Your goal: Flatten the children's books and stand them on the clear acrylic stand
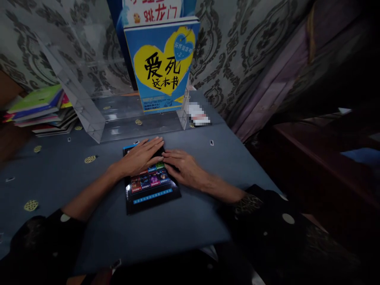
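Note:
A thin black book [152, 198] with rows of small coloured pictures and a blue strip lies flat on the table in front of me. My left hand [141, 157] rests flat across its upper part, fingers stretched out toward the right. From the right side, my right hand [185, 169] lies on the book's right edge, its fingers pointing left, slightly bent and close to the left fingertips. Neither hand grips anything. The hands hide much of the cover's upper half.
Behind the book stands a clear acrylic rack [142, 128] holding an upright blue book with a yellow heart [162, 69] and a taller one behind it. Stacked books [44, 109] lie at left. The table [237, 162] has a blue-grey cloth; its edge runs diagonally on the right.

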Demonstrator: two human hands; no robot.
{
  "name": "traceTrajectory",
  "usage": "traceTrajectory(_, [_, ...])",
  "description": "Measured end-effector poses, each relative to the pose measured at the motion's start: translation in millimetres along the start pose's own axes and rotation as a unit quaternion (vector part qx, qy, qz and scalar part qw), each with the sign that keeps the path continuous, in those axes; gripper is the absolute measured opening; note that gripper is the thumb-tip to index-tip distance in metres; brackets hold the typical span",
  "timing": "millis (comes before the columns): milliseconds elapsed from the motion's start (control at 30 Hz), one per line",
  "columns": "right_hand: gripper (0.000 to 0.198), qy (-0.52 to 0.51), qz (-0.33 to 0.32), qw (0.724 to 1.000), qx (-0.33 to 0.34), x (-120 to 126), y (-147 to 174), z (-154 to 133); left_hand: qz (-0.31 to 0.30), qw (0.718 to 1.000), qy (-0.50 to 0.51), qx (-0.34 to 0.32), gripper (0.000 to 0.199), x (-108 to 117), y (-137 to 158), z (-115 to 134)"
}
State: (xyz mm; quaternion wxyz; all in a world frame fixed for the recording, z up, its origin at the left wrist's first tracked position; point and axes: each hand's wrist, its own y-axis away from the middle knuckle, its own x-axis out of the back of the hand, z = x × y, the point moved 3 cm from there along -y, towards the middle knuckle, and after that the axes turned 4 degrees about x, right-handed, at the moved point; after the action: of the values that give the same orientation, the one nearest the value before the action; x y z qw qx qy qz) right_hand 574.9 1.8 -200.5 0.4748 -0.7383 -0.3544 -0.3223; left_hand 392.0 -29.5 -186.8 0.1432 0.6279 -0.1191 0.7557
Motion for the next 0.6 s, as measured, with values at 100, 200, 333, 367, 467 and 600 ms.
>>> traceTrajectory(100, [0.031,0.002,-0.012,1.0,-0.009,0,2,-3,0.002,1.0,-0.005,0.011,0.068,0,1,0])
traceTrajectory(200, [0.032,0.002,-0.016,1.0,-0.01,-1,5,-4,0.001,1.0,-0.007,0.03,0.07,-1,7,-2])
traceTrajectory(333, [0.032,0.004,-0.021,1.0,-0.011,-1,7,-5,0.019,0.997,-0.01,0.069,0.069,-3,25,-7])
traceTrajectory(367, [0.032,0.004,-0.024,1.0,-0.012,-1,7,-6,0.026,0.996,-0.011,0.083,0.07,-5,30,-8])
traceTrajectory(467, [0.032,0.004,-0.028,0.999,-0.018,-1,7,-7,0.05,0.991,-0.013,0.124,0.07,-9,41,-9])
traceTrajectory(600, [0.033,-0.003,-0.027,0.999,-0.023,0,8,-7,0.055,0.988,-0.012,0.143,0.073,-11,41,-8])
